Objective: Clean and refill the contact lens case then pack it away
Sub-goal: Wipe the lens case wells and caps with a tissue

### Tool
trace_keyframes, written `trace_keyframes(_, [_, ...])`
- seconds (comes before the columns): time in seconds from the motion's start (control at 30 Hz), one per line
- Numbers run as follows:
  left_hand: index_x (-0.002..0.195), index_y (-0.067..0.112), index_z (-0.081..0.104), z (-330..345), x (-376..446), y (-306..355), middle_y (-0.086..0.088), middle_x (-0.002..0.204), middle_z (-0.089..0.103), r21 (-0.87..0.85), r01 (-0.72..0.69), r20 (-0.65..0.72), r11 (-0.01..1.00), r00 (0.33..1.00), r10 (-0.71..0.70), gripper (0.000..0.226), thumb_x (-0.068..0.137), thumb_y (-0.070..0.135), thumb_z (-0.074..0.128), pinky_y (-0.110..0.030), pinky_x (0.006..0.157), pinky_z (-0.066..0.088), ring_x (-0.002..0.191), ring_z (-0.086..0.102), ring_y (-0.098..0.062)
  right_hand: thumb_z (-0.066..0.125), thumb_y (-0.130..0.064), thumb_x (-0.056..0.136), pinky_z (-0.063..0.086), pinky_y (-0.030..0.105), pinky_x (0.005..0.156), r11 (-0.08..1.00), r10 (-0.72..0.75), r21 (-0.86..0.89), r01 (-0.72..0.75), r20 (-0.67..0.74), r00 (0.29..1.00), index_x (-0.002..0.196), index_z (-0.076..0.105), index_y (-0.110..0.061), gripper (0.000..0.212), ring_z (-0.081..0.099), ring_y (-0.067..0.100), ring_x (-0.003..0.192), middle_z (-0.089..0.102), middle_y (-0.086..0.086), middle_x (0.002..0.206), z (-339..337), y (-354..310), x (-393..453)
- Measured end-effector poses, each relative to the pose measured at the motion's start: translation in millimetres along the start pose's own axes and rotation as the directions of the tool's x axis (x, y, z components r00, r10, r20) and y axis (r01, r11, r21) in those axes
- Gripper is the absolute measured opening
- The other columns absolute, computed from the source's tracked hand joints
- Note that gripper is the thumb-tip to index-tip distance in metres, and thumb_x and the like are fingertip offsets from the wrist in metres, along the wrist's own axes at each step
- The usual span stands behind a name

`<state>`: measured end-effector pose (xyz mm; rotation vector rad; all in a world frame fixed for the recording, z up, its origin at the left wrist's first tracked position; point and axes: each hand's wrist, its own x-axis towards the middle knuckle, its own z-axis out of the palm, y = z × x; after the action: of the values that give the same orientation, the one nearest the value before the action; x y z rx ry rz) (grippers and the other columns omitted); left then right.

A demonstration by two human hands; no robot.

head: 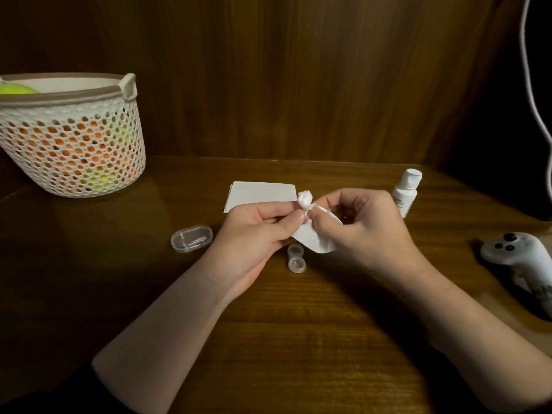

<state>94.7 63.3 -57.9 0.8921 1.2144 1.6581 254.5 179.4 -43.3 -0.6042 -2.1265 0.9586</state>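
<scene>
Both hands hold a white tissue [313, 237] above the wooden table [298, 339]. My left hand [257, 234] pinches it near its twisted, balled tip, which sticks up between the hands. My right hand [367, 228] grips the tissue's loose lower part. The clear contact lens case [295, 258], two joined round wells, lies open on the table just below the hands. A white solution bottle [406, 192] stands behind my right hand. A clear oval storage box [191, 238] lies to the left of my left hand.
A folded white tissue sheet [260, 195] lies behind the hands. A white mesh basket [71, 135] with orange and green things inside stands at the far left. A white game controller [519, 258] lies at the right edge. A white cable [534, 85] hangs at the upper right.
</scene>
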Motion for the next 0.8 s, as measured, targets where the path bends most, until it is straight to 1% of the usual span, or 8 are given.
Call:
trace_keyframes(0.1, [0.099, 0.03, 0.088, 0.2, -2.1, -0.4, -0.003, 0.118, 0.082, -0.021, -0.012, 0.006, 1.0, 1.0, 0.012, 0.033, 0.097, 0.003, 0.069, -0.029, 0.094, 0.062, 0.114, 0.077, -0.018, 0.081, -0.029, 0.093, 0.061, 0.027, 0.063, 0.999, 0.035, -0.012, -0.034, 0.094, 0.995, 0.092, 0.081, -0.026, 0.003, 0.075, 0.012, 0.079, 0.081, -0.008, 0.084, -2.7, -1.2, 2.1])
trace_keyframes(0.2, [0.098, 0.031, 0.088, 1.7, -2.4, -0.1, -0.001, 0.117, 0.082, -0.015, -0.008, 0.006, 1.0, 1.0, 0.008, 0.035, 0.097, 0.003, 0.067, -0.027, 0.09, 0.063, 0.114, 0.077, -0.016, 0.08, -0.025, 0.095, 0.063, 0.039, 0.071, 0.994, 0.032, 0.096, -0.045, 0.139, 0.99, 0.095, 0.082, -0.02, 0.005, 0.077, 0.027, 0.084, 0.082, 0.003, 0.089, -3.2, -0.5, -0.2])
trace_keyframes(0.33, [0.1, 0.025, 0.087, 1.0, 0.1, 1.2, -0.003, 0.119, 0.081, -0.002, 0.014, 0.002, 1.0, 1.0, -0.014, 0.027, 0.096, 0.005, 0.069, -0.032, 0.095, 0.063, 0.116, 0.076, -0.019, 0.08, -0.024, 0.094, 0.062, 0.027, 0.065, 0.974, 0.049, 0.219, -0.06, 0.055, 0.997, 0.094, 0.082, -0.017, 0.007, 0.078, 0.028, 0.084, 0.082, 0.007, 0.089, 1.5, -0.7, -4.6])
trace_keyframes(0.47, [0.1, 0.022, 0.088, -0.7, 0.9, 0.1, -0.004, 0.119, 0.081, 0.013, 0.014, -0.015, 1.0, 1.0, -0.013, 0.023, 0.094, 0.005, 0.073, -0.031, 0.095, 0.062, 0.117, 0.075, -0.02, 0.082, -0.026, 0.093, 0.062, 0.024, 0.064, 0.992, 0.053, 0.119, -0.052, -0.003, 0.999, 0.092, 0.081, -0.021, 0.005, 0.077, 0.015, 0.079, 0.082, -0.003, 0.086, 1.8, 0.7, -0.6])
trace_keyframes(0.57, [0.1, 0.028, 0.087, -0.6, -0.5, 0.1, -0.003, 0.117, 0.082, -0.001, -0.012, -0.013, 1.0, 1.0, 0.012, 0.03, 0.097, 0.004, 0.07, -0.028, 0.092, 0.063, 0.114, 0.077, -0.018, 0.082, -0.027, 0.092, 0.057, 0.019, 0.06, 0.996, 0.054, 0.065, -0.055, 0.022, 0.998, 0.09, 0.081, -0.023, 0.004, 0.075, 0.008, 0.075, 0.081, -0.006, 0.084, 1.5, -0.9, 1.1])
trace_keyframes(0.63, [0.1, 0.03, 0.087, -1.0, -1.1, 0.0, -0.003, 0.117, 0.082, 0.008, -0.028, -0.017, 1.0, 0.999, 0.028, 0.031, 0.097, 0.004, 0.07, -0.032, 0.095, 0.063, 0.114, 0.077, -0.019, 0.081, -0.027, 0.093, 0.058, 0.02, 0.061, 0.997, 0.046, 0.051, -0.049, 0.073, 0.996, 0.091, 0.08, -0.026, 0.002, 0.076, 0.014, 0.079, 0.081, -0.004, 0.086, 0.0, -2.4, 1.3])
trace_keyframes(0.7, [0.105, 0.026, 0.085, -1.2, -0.9, -0.2, -0.004, 0.12, 0.081, 0.036, -0.036, -0.026, 0.999, 0.999, 0.037, 0.027, 0.098, 0.005, 0.07, -0.04, 0.101, 0.061, 0.117, 0.076, -0.02, 0.08, -0.025, 0.095, 0.059, 0.02, 0.063, 0.992, 0.039, 0.113, -0.053, 0.124, 0.992, 0.093, 0.081, -0.024, 0.002, 0.076, 0.022, 0.083, 0.081, 0.0, 0.089, -1.5, -3.0, -0.4])
trace_keyframes(0.8, [0.11, 0.023, 0.083, -0.2, 0.2, 2.1, -0.003, 0.121, 0.081, 0.056, -0.024, -0.01, 0.998, 1.0, 0.025, 0.025, 0.097, 0.006, 0.07, -0.038, 0.1, 0.062, 0.117, 0.076, -0.019, 0.078, -0.025, 0.094, 0.06, 0.021, 0.066, 0.965, 0.048, 0.25, -0.073, 0.106, 0.993, 0.096, 0.081, -0.018, 0.009, 0.078, 0.02, 0.083, 0.082, 0.002, 0.091, 0.0, -3.9, -3.0])
